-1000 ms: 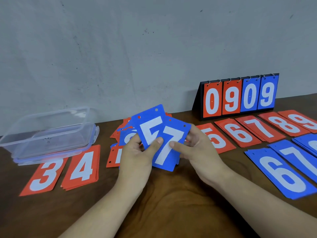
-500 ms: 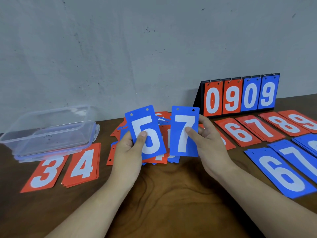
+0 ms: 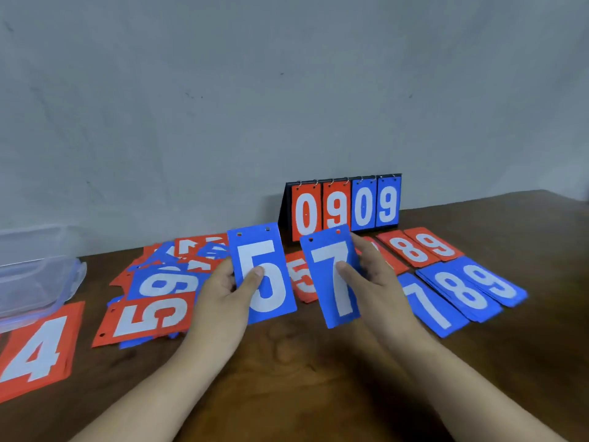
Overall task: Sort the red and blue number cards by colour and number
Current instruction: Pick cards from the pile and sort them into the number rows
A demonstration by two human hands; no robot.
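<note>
My left hand (image 3: 223,295) holds a blue 5 card (image 3: 263,272) upright, thumb on its face. Beside it my right hand (image 3: 373,282) pinches a blue 7 card (image 3: 333,275), tilted slightly. Both cards hang above the wooden table (image 3: 302,362). Left of my hands lies a mixed heap of red and blue cards (image 3: 159,291), a red 5 on its near edge. To the right lie sorted piles: blue 7 (image 3: 430,307), blue 8 (image 3: 462,291), blue 9 (image 3: 497,282), and behind them red 8 (image 3: 408,248) and red 9 (image 3: 436,244). A red 5 pile (image 3: 301,277) shows between the held cards.
A flip scoreboard (image 3: 347,205) reading 0909 stands against the grey wall. A clear plastic box (image 3: 35,275) sits at the far left, with a red 4 pile (image 3: 38,349) in front of it.
The two blue cards, overlapped a second ago, have been pulled apart, one in each hand. The view has shifted to the right, so the table's things sit further left in frame.
</note>
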